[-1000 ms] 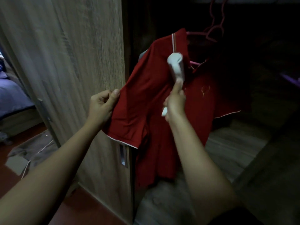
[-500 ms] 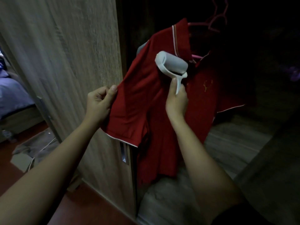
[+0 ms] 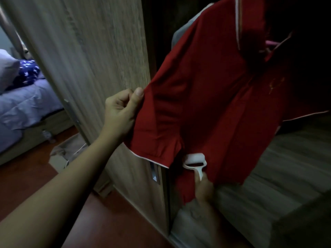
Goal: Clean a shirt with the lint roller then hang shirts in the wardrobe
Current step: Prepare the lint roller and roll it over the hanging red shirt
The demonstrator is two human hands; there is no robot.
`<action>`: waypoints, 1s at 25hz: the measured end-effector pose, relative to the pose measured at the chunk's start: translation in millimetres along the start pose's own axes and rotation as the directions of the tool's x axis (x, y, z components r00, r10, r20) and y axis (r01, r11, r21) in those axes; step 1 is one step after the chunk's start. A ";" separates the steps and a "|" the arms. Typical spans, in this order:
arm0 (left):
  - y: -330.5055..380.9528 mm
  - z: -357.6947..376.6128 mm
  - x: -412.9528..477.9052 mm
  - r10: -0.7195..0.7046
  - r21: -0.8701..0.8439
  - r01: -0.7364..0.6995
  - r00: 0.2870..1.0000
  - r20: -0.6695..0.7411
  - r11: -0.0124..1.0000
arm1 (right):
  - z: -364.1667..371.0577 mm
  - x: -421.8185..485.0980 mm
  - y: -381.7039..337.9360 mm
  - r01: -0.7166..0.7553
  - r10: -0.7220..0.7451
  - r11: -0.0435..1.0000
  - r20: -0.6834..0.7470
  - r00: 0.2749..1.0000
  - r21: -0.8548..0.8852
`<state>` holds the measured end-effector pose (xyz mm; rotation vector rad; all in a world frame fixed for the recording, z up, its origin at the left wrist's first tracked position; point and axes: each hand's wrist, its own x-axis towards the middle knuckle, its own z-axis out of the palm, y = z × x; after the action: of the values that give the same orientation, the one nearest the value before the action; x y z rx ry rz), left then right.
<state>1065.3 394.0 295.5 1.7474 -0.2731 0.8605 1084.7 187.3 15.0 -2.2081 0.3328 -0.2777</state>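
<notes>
Both bare arms reach forward. The left arm (image 3: 53, 203) enters from 7 o'clock and runs up to mid-frame with the wrist straight. There the left hand (image 3: 123, 111) is clenched, thumb tip pointing to 1 o'clock, pinching the shirt (image 3: 206, 97) at its sleeve edge against curled fingers. The right arm (image 3: 211, 212) rises from 6 o'clock, dim and blurred. The right hand (image 3: 204, 190), at 4 o'clock of the left and lower, grips the handle of the roller (image 3: 195, 161), whose head sits at 12 o'clock of the hand.
</notes>
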 end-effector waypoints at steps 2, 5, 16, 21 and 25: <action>0.7 0.4 1.5 -0.005 0.005 0.005 1.000 0.001 1.000 | -3.0 9.9 4.3 -0.195 0.191 0.979 0.080 0.978 0.057; 1.6 0.7 1.9 -0.007 -0.005 0.007 1.000 0.010 1.000 | -34.5 18.9 -9.0 -0.155 0.154 0.981 0.019 0.988 0.114; 5.4 0.8 -0.3 -0.005 0.006 0.004 1.000 0.019 1.000 | -181.6 76.2 -162.0 0.500 -0.305 0.816 -0.518 0.799 0.290; 1.9 -1.6 -0.9 -0.001 0.024 0.000 1.000 0.026 1.000 | -87.0 38.4 -33.4 0.009 -0.001 0.994 -0.076 0.997 0.110; 6.9 -1.7 -1.3 0.022 0.050 -0.024 0.999 0.041 0.998 | -107.9 64.1 -0.3 0.008 -0.010 1.000 -0.166 0.986 -0.013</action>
<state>1059.7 392.7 299.9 1.8134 -0.3016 0.8559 1111.3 87.0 85.6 -2.2043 0.4166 -0.4680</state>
